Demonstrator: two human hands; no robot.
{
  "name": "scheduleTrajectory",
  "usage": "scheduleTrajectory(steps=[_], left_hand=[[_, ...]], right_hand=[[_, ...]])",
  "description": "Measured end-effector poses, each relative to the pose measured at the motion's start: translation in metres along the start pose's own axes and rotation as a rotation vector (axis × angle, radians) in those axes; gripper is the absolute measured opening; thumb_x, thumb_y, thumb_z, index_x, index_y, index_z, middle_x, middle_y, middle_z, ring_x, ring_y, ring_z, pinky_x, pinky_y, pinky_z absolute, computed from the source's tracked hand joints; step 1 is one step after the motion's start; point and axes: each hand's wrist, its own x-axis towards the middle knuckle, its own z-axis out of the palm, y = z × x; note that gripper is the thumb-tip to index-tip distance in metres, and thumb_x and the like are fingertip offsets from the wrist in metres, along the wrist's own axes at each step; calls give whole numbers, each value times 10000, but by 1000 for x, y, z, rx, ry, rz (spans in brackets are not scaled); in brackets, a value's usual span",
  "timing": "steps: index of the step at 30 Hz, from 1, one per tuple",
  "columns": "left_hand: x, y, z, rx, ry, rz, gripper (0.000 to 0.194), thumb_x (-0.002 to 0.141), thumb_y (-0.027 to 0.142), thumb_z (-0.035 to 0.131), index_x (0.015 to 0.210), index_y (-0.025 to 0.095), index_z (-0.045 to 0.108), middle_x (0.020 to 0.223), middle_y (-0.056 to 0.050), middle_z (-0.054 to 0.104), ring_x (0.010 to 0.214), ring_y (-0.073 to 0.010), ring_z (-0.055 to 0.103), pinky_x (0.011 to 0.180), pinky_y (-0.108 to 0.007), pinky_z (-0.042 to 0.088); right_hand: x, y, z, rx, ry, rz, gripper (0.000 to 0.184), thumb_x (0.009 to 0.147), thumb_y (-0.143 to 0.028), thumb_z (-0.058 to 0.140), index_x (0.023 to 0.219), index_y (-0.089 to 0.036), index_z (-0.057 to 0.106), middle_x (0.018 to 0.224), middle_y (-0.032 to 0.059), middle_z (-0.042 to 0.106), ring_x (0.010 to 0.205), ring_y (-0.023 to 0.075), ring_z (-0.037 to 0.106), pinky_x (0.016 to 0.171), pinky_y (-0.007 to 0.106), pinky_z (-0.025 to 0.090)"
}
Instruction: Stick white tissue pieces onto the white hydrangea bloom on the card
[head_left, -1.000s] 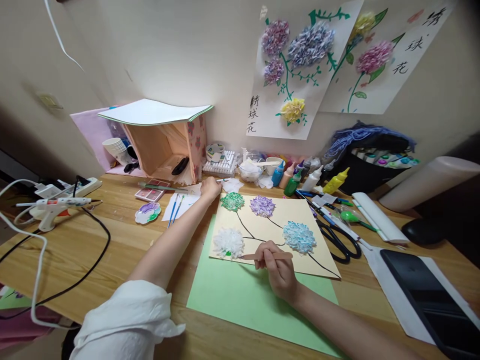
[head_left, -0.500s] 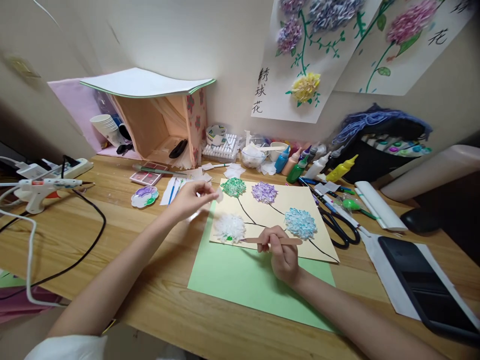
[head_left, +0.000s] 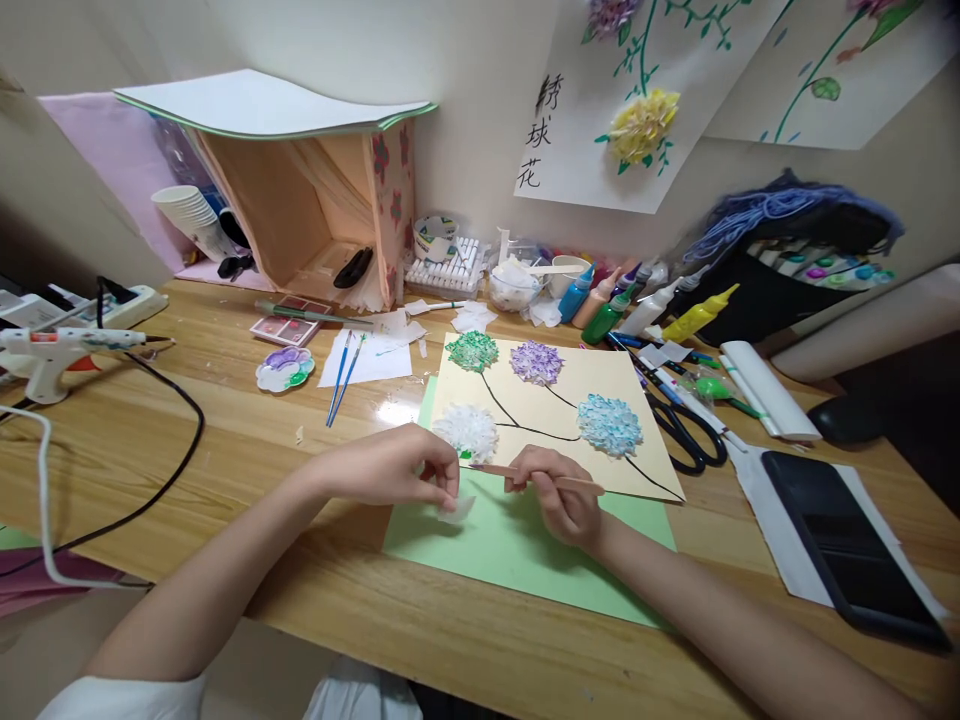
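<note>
We pinch a thin white scrap in the nearly closed fingers of our left hand, over the green sheet; the fingers of our right hand are curled round a wooden stick, its tip near the white flower on the cream card

White sleeve, plain, stops near the left elbow. Right forearm bare from here. Left hand, right hand: bare too.
</note>
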Motion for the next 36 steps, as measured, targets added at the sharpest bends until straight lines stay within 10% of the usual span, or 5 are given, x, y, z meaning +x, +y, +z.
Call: scheduleTrajectory(steps=[5,24,36], left_hand=[[2,1,8,76,-1,-17,88,781,248,629,779,189,694,700,8,659,612,-110,523,564,-217,351],[22,-18,14,355,443,-97,52,751,234,579,734,194,607,679,15,596,608,-124,494,579,-246,333],[24,-17,17,368,489,-94,27,736,216,590,741,192,603,711,8,634,634,-132,533,586,-248,351]], right_hand=[[10,-6,2,-157,-164,-118,179,928,-167,387,941,-215,559,708,39,631,618,146,583,562,264,485],[13,-5,3,-247,-91,9,180,952,-190,386,924,-216,561,763,38,644,685,147,613,613,259,493],[7,-5,-1,-164,-61,-191,189,909,-133,377,969,-222,533,696,39,625,621,162,592,542,275,485]])
